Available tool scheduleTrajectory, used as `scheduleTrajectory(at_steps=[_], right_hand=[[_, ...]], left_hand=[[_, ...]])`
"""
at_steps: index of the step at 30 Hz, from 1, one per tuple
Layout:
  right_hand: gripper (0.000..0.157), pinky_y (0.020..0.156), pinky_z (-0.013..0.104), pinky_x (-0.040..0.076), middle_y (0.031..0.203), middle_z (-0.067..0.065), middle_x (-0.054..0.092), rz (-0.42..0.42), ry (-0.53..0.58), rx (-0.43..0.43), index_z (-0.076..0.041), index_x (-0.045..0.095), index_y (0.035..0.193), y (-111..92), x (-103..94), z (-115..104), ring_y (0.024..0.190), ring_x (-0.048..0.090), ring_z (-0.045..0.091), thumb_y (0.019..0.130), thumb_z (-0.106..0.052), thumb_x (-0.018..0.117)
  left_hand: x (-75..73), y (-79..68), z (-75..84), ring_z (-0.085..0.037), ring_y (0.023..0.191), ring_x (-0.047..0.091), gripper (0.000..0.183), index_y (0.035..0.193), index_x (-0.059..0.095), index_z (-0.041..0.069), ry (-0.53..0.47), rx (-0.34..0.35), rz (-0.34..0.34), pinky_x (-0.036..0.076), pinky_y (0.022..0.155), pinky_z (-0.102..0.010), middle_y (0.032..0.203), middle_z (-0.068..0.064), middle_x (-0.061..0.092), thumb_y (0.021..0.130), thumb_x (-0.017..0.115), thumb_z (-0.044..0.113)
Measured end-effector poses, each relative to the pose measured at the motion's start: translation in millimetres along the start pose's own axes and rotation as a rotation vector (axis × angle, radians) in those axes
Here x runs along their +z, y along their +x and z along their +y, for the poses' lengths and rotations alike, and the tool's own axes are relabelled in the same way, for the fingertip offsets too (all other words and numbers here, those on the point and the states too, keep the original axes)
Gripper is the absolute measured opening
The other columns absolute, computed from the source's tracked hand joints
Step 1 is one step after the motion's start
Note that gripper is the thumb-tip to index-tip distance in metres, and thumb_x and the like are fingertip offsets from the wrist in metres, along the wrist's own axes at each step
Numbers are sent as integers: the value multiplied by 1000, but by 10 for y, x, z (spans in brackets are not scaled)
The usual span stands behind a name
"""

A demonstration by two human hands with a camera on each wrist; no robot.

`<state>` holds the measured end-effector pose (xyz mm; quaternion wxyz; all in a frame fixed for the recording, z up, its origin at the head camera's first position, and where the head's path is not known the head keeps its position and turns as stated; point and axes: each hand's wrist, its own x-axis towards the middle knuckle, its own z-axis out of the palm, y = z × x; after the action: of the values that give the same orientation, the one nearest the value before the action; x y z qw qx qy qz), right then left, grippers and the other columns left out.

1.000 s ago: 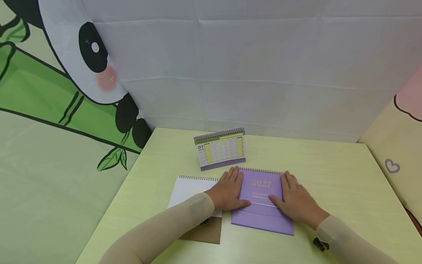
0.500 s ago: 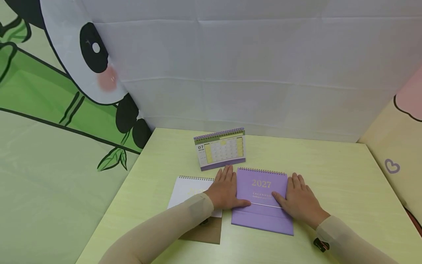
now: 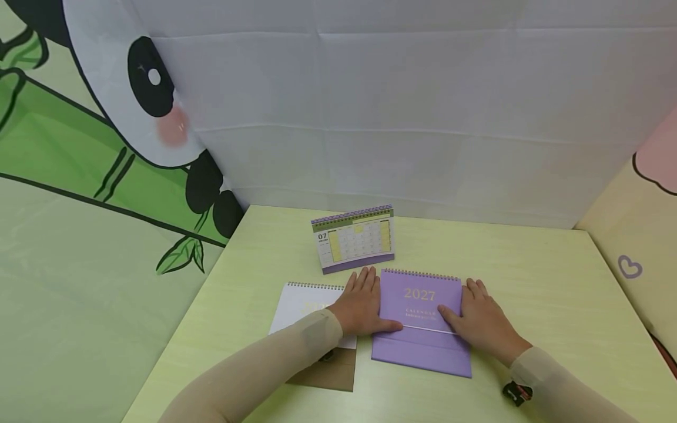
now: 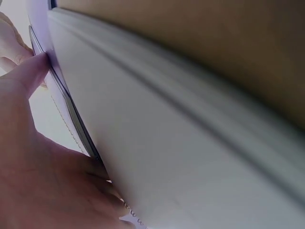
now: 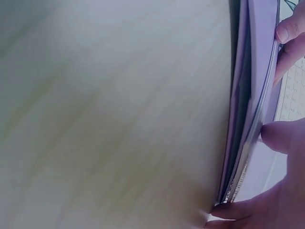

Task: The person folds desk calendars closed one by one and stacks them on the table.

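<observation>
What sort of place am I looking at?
Likely a makeshift recording booth: a pale yellowish table, a creased white backdrop hung behind it, and a cartoon panda print on the left.

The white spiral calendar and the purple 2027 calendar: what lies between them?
In the head view, the left hand covers the upper gap; below, bare tabletop shows.

Purple calendar (image 3: 420, 317): "2027 CALENDAR"; standing calendar (image 3: 353, 239): "07"

A standing calendar (image 3: 354, 239) blocks the left fingers (image 3: 362, 285) ahead, while the table (image 3: 560, 282) at right gives passage.
</observation>
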<state>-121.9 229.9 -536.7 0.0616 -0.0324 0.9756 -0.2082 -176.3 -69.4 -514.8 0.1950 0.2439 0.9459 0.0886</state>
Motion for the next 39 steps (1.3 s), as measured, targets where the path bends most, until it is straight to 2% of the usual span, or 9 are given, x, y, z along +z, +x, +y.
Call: scheduleTrajectory(at_steps=[7, 10, 14, 21, 27, 30, 34, 39], right_hand=[[96, 138, 85, 30, 182, 51, 28, -13, 71, 16, 29, 40, 165, 34, 0, 49, 173, 21, 74, 116, -48, 71], [93, 135, 84, 38, 179, 51, 31, -2, 112, 12, 30, 42, 163, 48, -16, 53, 167, 35, 74, 115, -44, 74], [89, 131, 81, 46, 177, 51, 34, 3, 157, 11, 30, 45, 161, 64, -38, 61, 157, 50, 75, 114, -39, 77], [85, 134, 81, 43, 178, 51, 33, -4, 226, 38, 27, 43, 163, 77, -65, 50, 159, 46, 75, 115, -35, 76], [79, 129, 81, 48, 172, 47, 45, 21, 275, 52, 21, 47, 163, 68, -66, 34, 155, 55, 66, 114, -33, 77], [74, 121, 82, 51, 165, 42, 56, 38, 290, 63, 16, 51, 161, 70, -62, 31, 146, 64, 56, 113, -33, 78], [62, 111, 84, 47, 151, 34, 72, 70, 295, 64, 10, 62, 152, 91, -51, 40, 136, 73, 49, 111, -33, 79], [55, 98, 72, 49, 140, 29, 80, 101, 267, 74, 6, 70, 145, 94, -54, 29, 128, 77, 48, 110, -34, 80]], left_hand=[[-6, 6, 5, -35, 190, 6, 134, 187, 23, 0, -31, -4, -9, 9, 156, -54, 200, -20, 12, 100, 67, 92], [-15, 7, 13, -35, 190, 7, 134, 187, 21, -2, -67, -8, -8, 9, 156, -54, 200, -21, 13, 102, 64, 92], [-23, 11, 11, -35, 190, 7, 124, 187, 21, -3, -115, -10, -7, 9, 156, -55, 200, -21, 13, 109, 55, 88], [-15, 29, -4, -36, 190, 7, 108, 185, 25, -5, -117, 5, -2, 9, 156, -55, 200, -22, 13, 117, 52, 74], [-11, 40, -2, -37, 190, 9, 105, 185, 25, -6, -95, 12, 4, 10, 156, -55, 199, -23, 14, 118, 56, 69], [2, 45, 0, -37, 190, 9, 105, 185, 25, -6, -82, 10, 6, 11, 156, -55, 199, -23, 15, 118, 56, 68], [12, 56, -3, -37, 190, 9, 105, 185, 25, -7, -71, 10, 6, 11, 156, -55, 199, -23, 15, 118, 56, 68], [4, 60, 2, -38, 190, 9, 104, 184, 25, -7, -77, 10, 3, 11, 156, -55, 199, -23, 15, 119, 55, 68]])
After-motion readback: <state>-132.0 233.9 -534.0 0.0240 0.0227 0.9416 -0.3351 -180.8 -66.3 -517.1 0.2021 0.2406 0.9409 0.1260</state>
